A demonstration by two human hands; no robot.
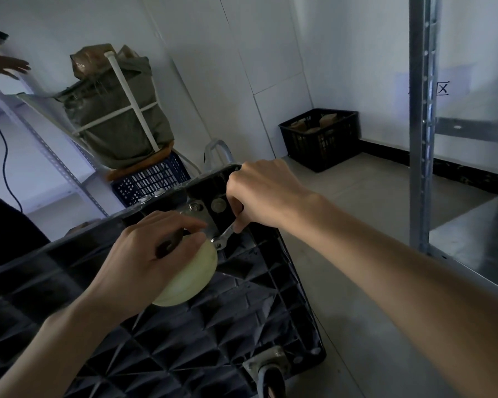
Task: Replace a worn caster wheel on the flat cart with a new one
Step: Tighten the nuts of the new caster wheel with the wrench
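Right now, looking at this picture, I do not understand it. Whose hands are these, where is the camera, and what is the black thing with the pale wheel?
There is no machine here. A person works with two bare hands, and the one picture comes from a camera worn on the head, looking forward and down.

The black ribbed thing is a flat cart turned upside down, so its underside faces up. The left hand grips the pale wheel and its bracket. The right hand holds a small metal wrench at the wheel's mounting plate, where bolts show. A second, dark wheel sits at the cart's near corner.

Behind stand a black crate, a blue crate, metal shelving and a grey-green bag. Another person's hand shows at top left.
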